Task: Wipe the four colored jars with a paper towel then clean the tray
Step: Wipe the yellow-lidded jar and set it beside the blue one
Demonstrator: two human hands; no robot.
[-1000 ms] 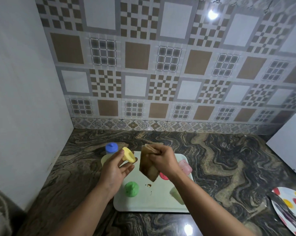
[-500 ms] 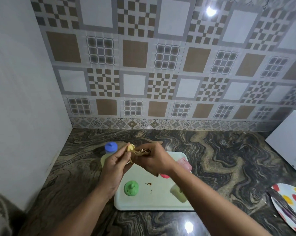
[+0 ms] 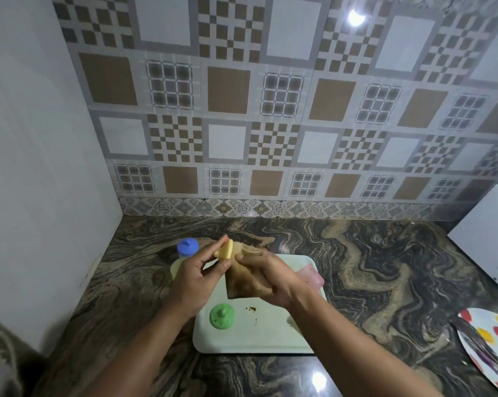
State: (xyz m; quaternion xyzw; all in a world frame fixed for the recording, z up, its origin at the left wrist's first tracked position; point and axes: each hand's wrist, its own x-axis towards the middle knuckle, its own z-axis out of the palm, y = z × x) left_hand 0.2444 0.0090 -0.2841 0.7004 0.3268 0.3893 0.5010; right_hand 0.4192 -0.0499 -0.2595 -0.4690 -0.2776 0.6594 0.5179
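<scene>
Farthest left on the counter [image 3: 356,267], the blue jar [image 3: 187,247] stands upright just off the tray's [image 3: 256,342] back-left corner, out of the way, so probably wiped already or waiting its turn. Next comes the left hand [image 3: 196,277], fingers and thumb curled round the yellow jar [image 3: 226,250] and lifting it clear of the tray, lid end tipped toward the other hand so the towel can reach it. Below, the green jar [image 3: 222,315] sits upright on the tray near its front-left. Brown smears [image 3: 252,309] lie on the tray floor beside it, which is why the tray is left for last. The right hand [image 3: 273,277] clutches the paper towel [image 3: 243,282], already stained brown, bunched against the yellow jar to rub it. Behind that hand the pink jar [image 3: 310,277] lies on its side at the tray's right edge. Far right, a spotted plate [image 3: 491,339] rests well apart.
</scene>
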